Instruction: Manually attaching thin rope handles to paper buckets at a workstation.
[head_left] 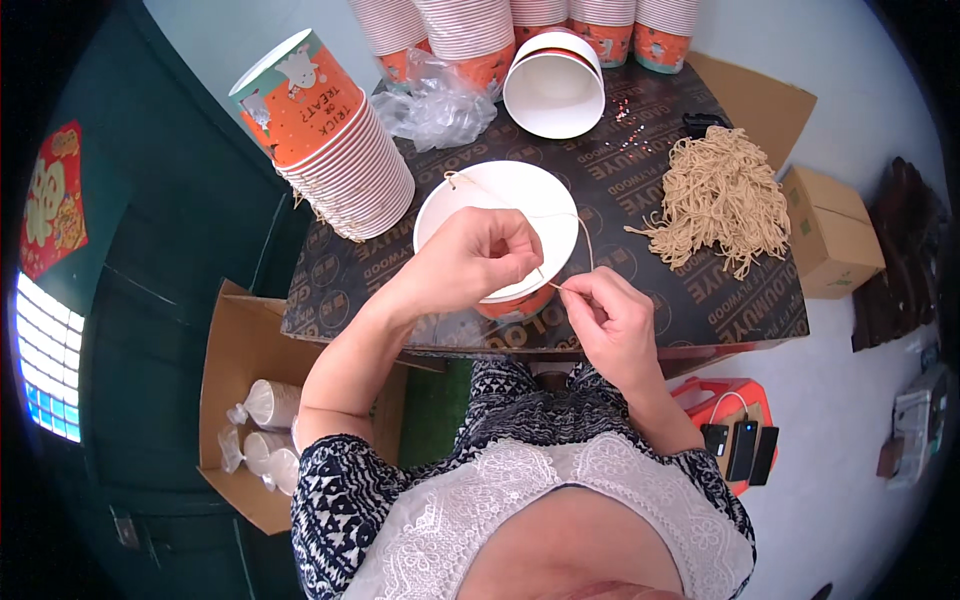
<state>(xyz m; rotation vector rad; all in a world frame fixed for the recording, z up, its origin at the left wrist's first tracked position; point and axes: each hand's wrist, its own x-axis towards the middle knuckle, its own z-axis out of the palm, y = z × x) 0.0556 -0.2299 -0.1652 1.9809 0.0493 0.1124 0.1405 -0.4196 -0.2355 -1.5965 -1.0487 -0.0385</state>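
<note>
A paper bucket (428, 222), white inside and orange outside, stands at the table's front edge before me. A tan cord (589, 243) runs from a hole in its far left rim, across the opening and round to the right side. My left hand (478, 262) is over the near part of the opening, its fingers pinched on a short end of the cord. Just right of the bucket, my right hand (612, 318) pinches the cord between thumb and forefinger. Where the cord meets the near right rim is partly hidden by my fingers.
A tall nested stack of buckets (345, 165) leans at the left, beside crumpled clear plastic (437, 103). Behind lies a white-lined bucket (555, 95); more stacks (470, 40) line the back. A heap of tan cords (722, 195) is at the right. A carton (232, 400) stands lower left.
</note>
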